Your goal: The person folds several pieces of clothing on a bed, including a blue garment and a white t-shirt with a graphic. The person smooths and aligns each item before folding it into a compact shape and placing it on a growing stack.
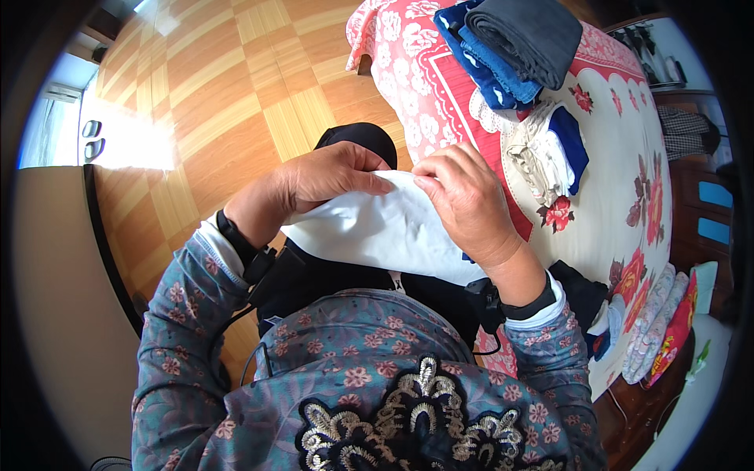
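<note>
A white piece of cloth (377, 229) is stretched across my lap, its lower edge hanging over my dark trousers. My left hand (336, 176) pinches its upper edge between thumb and fingers. On the other side my right hand (468, 203) grips the same edge, a short gap from the left thumb. A bit of dark blue shows on the cloth just under my right hand. My fingertips are partly hidden behind the fabric. Both wrists wear black straps with small devices.
At right is a bed with a flowered sheet (612, 147). On it lie a stack of folded dark and blue clothes (518, 44), a smaller pile of beige, white and blue clothes (545, 153) and black garments (577, 288). Wooden-patterned floor (235, 88) stretches ahead; a pale panel (70, 265) stands left.
</note>
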A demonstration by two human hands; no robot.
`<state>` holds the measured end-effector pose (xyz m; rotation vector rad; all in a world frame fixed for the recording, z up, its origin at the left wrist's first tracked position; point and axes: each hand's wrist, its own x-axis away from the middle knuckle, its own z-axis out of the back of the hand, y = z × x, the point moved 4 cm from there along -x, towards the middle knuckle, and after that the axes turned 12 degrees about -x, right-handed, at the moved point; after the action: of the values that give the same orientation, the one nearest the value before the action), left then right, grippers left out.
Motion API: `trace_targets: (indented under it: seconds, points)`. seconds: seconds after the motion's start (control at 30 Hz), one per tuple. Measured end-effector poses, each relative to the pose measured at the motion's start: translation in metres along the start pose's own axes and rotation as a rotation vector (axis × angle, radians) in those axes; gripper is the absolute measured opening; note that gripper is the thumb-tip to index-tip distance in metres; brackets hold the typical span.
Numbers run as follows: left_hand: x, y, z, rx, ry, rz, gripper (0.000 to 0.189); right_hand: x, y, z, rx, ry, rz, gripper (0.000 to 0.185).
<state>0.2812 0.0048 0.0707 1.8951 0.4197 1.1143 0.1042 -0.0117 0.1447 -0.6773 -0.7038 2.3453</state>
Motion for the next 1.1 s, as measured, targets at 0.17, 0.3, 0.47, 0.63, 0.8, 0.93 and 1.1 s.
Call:
trace_targets:
  seconds: [0.17,0.3,0.47,0.63,0.8,0.93,1.1]
  points:
    - [-0.003,-0.001,0.000,0.088,-0.056,-0.020,0.020,0.002,-0.010,-0.009,0.102,-0.068,0.034,0.013]
    - [-0.002,-0.004,0.000,0.093,-0.049,-0.028,0.019,0.001,-0.009,-0.016,0.170,-0.099,0.050,0.013]
    - [-0.005,-0.007,-0.001,0.029,-0.019,-0.075,0.019,0.002,-0.009,-0.031,0.302,-0.155,0.046,0.015]
    - [-0.004,-0.008,0.001,0.081,-0.011,-0.048,0.018,-0.004,-0.001,-0.034,0.259,-0.099,-0.016,0.014]
    - [-0.003,-0.006,0.006,0.137,-0.055,0.021,0.020,0.002,0.007,0.002,0.099,0.075,-0.089,0.011]
    - [-0.005,-0.006,0.006,0.128,-0.055,0.005,0.021,0.012,-0.005,-0.008,-0.001,-0.031,-0.025,0.014]
    - [0.001,0.002,0.011,-0.137,0.023,-0.084,0.025,0.016,0.005,-0.005,0.090,-0.019,-0.058,0.023]
